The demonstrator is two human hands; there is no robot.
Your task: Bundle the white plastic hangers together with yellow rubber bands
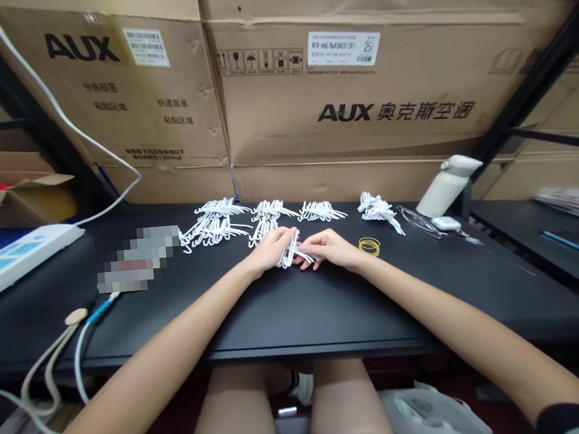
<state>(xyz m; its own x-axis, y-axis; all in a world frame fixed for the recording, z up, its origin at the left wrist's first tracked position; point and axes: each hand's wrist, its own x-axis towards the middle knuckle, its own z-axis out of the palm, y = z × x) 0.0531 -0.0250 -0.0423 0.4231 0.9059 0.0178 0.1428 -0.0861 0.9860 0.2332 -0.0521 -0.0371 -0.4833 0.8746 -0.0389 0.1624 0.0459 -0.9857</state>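
Note:
At the middle of the black table [307, 316], my left hand [271, 250] is closed round a bundle of thin white hooks [286, 254]. My right hand [333, 248] pinches the ends of white pieces that stick out to the right of that bundle. The fingertips of both hands almost meet. Behind them lie more bundles of white hooks: a large group [216, 224] at the left, one pile [269, 210] just behind my left hand, another [320, 210] behind my right hand, and a tangled one [379, 208] farther right. Yellow rubber bands [369, 246] rest right of my right wrist.
Large cardboard boxes [273, 135] stand behind the table. A white bottle [447, 186], glasses [420, 221] and a small white case [446, 224] are at the right. A power strip [22, 258] and a blurred-out flat object [140, 259] with a cable lie left.

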